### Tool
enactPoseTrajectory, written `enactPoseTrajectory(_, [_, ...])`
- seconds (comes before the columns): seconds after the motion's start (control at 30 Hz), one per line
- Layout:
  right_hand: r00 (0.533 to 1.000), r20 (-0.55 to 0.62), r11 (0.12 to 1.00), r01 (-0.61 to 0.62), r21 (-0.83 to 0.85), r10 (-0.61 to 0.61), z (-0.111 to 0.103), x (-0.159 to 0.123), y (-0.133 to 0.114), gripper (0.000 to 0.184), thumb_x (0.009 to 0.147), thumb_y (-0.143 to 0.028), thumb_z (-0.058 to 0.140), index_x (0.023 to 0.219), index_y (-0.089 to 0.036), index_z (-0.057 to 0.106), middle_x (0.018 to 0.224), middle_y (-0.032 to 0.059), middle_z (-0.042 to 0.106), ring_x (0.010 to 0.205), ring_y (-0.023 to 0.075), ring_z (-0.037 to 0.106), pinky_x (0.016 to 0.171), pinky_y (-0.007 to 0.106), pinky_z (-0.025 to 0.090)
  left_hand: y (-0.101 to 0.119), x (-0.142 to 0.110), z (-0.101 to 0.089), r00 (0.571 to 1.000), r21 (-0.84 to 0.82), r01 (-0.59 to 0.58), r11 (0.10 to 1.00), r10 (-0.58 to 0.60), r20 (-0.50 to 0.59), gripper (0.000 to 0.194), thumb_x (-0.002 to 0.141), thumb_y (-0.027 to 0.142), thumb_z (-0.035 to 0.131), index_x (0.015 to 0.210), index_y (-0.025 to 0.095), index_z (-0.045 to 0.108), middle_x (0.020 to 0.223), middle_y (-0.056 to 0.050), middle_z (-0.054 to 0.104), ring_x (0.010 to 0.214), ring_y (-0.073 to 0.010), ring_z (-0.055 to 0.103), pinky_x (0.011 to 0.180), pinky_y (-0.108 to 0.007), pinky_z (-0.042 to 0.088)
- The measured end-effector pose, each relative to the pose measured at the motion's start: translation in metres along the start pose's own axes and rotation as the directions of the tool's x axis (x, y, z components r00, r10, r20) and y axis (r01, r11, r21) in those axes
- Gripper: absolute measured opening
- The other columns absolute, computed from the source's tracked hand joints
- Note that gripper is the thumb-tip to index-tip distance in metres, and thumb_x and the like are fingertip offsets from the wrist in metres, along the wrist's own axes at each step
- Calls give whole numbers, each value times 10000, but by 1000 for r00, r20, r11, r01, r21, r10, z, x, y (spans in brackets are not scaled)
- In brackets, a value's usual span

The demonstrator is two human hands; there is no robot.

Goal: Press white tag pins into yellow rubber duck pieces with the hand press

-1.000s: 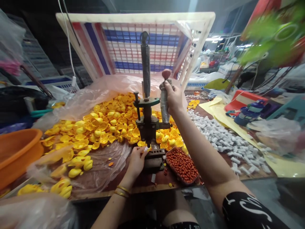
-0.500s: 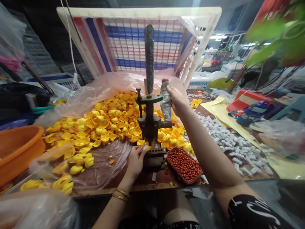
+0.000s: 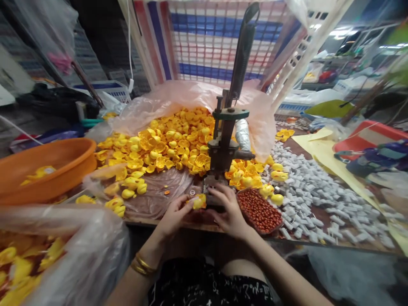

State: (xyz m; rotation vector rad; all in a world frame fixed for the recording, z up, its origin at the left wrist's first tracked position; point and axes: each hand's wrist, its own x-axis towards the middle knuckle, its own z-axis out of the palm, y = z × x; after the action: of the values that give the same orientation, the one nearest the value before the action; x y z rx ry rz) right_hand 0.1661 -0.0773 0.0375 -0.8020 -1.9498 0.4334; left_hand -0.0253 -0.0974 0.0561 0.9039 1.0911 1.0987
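My left hand [image 3: 177, 215] pinches a small yellow plastic duck shell [image 3: 199, 201] in front of the hand press, with a whitish bit showing by the fingertips. My right hand [image 3: 232, 213] is just to the right of it, fingers apart and curved over the front of the press base; nothing shows in its grasp. Behind both hands stands the dark metal hand press [image 3: 222, 155] with its tall spring. Its handle [image 3: 242, 135], wrapped in silvery film, points up at the right. My fingers partly cover the press base.
Yellow shells [image 3: 172, 140] lie heaped on plastic sheeting behind the press. A tray of small red-brown beads [image 3: 259, 210] stands right, beside scattered pale grey blocks [image 3: 306, 199]. An orange basin [image 3: 76, 163] is left, a bagged container [image 3: 105, 233] at lower left. A striped-lined crate [image 3: 219, 51] rises behind.
My right hand has let go of the press handle and come down to the base. My left hand has drawn the yellow shell slightly toward me. The view has turned left and down.
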Motion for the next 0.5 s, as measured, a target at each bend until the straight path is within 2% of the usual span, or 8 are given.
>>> enactPoseTrajectory(0.07, [988, 154, 993, -33, 113, 15, 15, -22, -12, 287, 819, -210, 626, 1103, -219, 582, 1030, 72, 632, 982, 214, 561, 859, 368, 448, -14, -28, -5, 985, -85, 138, 987, -127, 115, 288, 684, 354, 786, 865, 150, 695, 805, -19, 673, 770, -135, 598, 718, -219, 458])
enactPoseTrajectory(0.1, [977, 209, 986, -72, 152, 40, 21, -34, -17, 228, 813, -214, 638, 1037, -213, 593, 940, 53, 636, 898, 197, 564, 803, 341, 452, -27, -42, -9, 965, -147, 229, 962, -204, 167, 235, 696, 311, 782, 838, 148, 688, 778, -12, 657, 734, -119, 585, 682, -205, 447])
enactPoseTrajectory(0.17, [946, 301, 974, -173, 148, 122, 34, -59, -27, 174, 782, -201, 676, 940, -204, 603, 846, 31, 609, 810, 178, 543, 733, 308, 440, -60, -66, -16, 911, -346, 404, 847, -339, 234, 191, 713, 264, 767, 839, 146, 684, 796, -18, 654, 718, -112, 584, 668, -203, 446])
enactPoseTrajectory(0.2, [926, 339, 971, -212, 108, 165, 41, -69, -31, 182, 755, -191, 701, 912, -202, 609, 840, 28, 595, 806, 178, 533, 723, 303, 434, -78, -74, -20, 894, -449, 447, 773, -379, 237, 196, 720, 249, 759, 867, 140, 691, 828, -29, 663, 730, -114, 594, 694, -211, 455])
enactPoseTrajectory(0.27, [896, 377, 969, -247, -15, 234, 54, -82, -35, 212, 714, -168, 733, 892, -205, 624, 885, 39, 578, 846, 193, 522, 739, 315, 428, -113, -80, -25, 882, -607, 458, 649, -417, 220, 173, 750, 208, 727, 899, 125, 698, 851, -45, 675, 763, -125, 615, 773, -230, 467])
enactPoseTrajectory(0.33, [891, 358, 959, -240, -152, 279, 66, -84, -34, 222, 717, -161, 724, 913, -217, 638, 971, 61, 566, 916, 222, 510, 783, 350, 421, -136, -74, -28, 889, -705, 410, 579, -428, 165, 131, 792, 194, 680, 897, 119, 700, 859, -54, 684, 817, -144, 634, 849, -248, 466])
enactPoseTrajectory(0.43, [908, 280, 924, -221, -312, 312, 77, -76, -29, 324, 746, -153, 686, 1056, -223, 626, 1062, 93, 555, 980, 258, 497, 833, 399, 406, -149, -56, -27, 897, -743, 343, 574, -434, 79, 91, 823, 175, 630, 800, 113, 692, 795, -55, 688, 801, -158, 653, 871, -267, 481])
enactPoseTrajectory(0.5, [918, 257, 907, -193, -375, 302, 80, -72, -24, 376, 760, -155, 669, 1127, -192, 595, 1017, 101, 573, 925, 254, 508, 807, 394, 413, -149, -47, -25, 909, -738, 304, 603, -415, 35, 100, 827, 168, 619, 770, 119, 685, 744, -50, 685, 741, -158, 658, 845, -287, 507])
